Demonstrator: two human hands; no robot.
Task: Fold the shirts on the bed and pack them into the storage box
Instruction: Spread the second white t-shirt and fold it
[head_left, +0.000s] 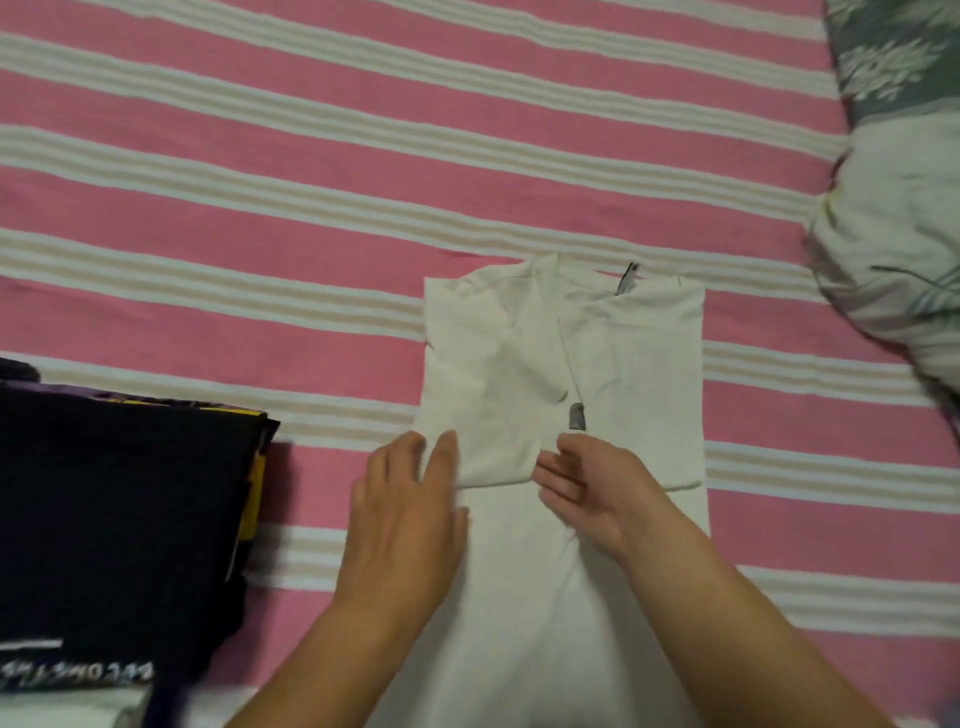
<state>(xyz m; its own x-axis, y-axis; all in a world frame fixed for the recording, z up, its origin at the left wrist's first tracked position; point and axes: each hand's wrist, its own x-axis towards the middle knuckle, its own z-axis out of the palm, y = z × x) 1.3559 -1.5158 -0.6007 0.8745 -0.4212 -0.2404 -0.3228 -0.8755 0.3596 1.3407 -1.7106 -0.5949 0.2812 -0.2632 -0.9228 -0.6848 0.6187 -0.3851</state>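
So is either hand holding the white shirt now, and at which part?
Neither grips it. The left hand lies flat on the white shirt at its left edge; the right hand touches its middle with loose fingers.

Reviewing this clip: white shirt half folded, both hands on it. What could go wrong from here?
The sleeve flaps on the white shirt overlap unevenly, so the final fold may come out lopsided. The left hand and right hand rest near the flap edges; sliding could bunch the fabric. The dark folded stack lies close and might get nudged.
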